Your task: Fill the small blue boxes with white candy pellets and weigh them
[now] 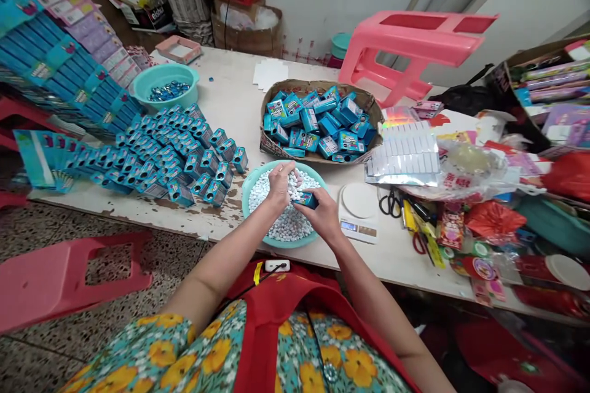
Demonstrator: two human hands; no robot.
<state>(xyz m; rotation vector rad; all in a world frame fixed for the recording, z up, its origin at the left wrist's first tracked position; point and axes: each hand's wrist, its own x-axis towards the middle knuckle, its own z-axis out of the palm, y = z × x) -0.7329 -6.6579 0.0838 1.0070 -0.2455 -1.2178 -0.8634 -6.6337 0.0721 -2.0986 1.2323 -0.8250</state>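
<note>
My right hand (321, 214) grips a small blue box (306, 199) above a turquoise basin (246, 196) of small white pellets (288, 226). Curled beside the box's mouth, my left hand (279, 186) holds a handful of the white pellets, some showing at its fingers. Whether pellets are inside the box I cannot tell. Behind the basin stands a cut-down cardboard carton (318, 160) heaped with closed blue boxes (290, 107). To the left, many blue boxes with dark round holes (179, 147) stand in packed rows.
A white digital scale (358, 206) sits right of the basin, near black scissors (390, 203). Further right are silver sticker sheets (404, 153) and cluttered bags. A pink stool (415, 43) lies on the table. A second turquoise bowl (184, 98) holds shiny blue wrapped pieces.
</note>
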